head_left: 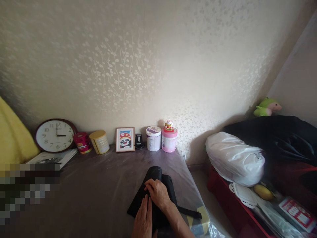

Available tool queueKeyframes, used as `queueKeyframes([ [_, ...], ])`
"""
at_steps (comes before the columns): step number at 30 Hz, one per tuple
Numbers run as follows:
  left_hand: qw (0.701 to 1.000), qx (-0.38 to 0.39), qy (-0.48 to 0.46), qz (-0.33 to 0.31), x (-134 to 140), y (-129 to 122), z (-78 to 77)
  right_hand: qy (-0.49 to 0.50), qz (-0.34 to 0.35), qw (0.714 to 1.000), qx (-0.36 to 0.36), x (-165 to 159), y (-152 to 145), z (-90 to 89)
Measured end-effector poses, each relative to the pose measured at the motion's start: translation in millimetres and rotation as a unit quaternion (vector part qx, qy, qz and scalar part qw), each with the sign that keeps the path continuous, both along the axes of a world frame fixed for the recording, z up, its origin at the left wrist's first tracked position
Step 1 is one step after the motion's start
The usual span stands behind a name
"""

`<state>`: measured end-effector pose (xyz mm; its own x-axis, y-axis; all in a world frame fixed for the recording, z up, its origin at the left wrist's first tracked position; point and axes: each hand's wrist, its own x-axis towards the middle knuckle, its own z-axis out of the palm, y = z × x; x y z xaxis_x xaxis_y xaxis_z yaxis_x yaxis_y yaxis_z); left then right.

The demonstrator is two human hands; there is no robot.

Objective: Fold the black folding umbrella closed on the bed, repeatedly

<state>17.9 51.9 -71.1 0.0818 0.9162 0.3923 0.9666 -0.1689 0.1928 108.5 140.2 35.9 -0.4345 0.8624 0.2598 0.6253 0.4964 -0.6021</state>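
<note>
A folded black fabric item with a strap point(170, 185) lies near the front of the covered table; whether it is a bag or a garment I cannot tell. Lying flat on its left part is my left hand point(143, 215), fingers stretched out and close together. Just above and to the right, my right hand point(158, 195) has its fingers bent and closed on the fabric, near the left fingertips. The black strap point(190, 212) reaches out to the right across the table cover. My hands hide the middle of the fabric.
Along the wall stand a clock point(56, 135), a red can point(82, 143), a yellow can point(99, 142), a panda picture frame point(125, 139) and two tubs, one pink point(169, 140). Beyond the table's right edge point(195, 185) are a red container point(230, 198) and a white plastic bag point(235, 158).
</note>
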Motion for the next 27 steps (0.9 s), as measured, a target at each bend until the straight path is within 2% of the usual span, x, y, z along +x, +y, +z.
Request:
queueKeyframes([
  [4,0.996,-0.075,-0.057,0.006,5.0,-1.0,6.4,0.034,0.067,0.995,0.062,8.2,-11.3,-3.8],
  [7,0.990,-0.098,-0.104,0.000,4.0,-1.2,11.8,0.029,0.071,0.994,0.084,10.7,-6.5,-11.2],
  [13,0.967,-0.157,-0.200,-0.026,-0.7,0.4,22.9,0.041,-0.001,0.993,0.114,6.7,31.6,-32.6],
  [19,0.957,-0.137,-0.254,-0.042,-3.5,-0.5,23.7,0.123,-0.159,0.971,0.131,1.6,47.5,-66.3],
  [23,0.939,-0.094,-0.324,-0.064,-6.8,-3.2,24.5,0.042,-0.179,0.975,0.125,17.1,36.8,-82.2],
  [27,0.911,-0.104,-0.395,-0.062,-9.3,-6.8,32.1,-0.087,-0.178,0.976,0.087,44.6,20.4,-84.5],
])
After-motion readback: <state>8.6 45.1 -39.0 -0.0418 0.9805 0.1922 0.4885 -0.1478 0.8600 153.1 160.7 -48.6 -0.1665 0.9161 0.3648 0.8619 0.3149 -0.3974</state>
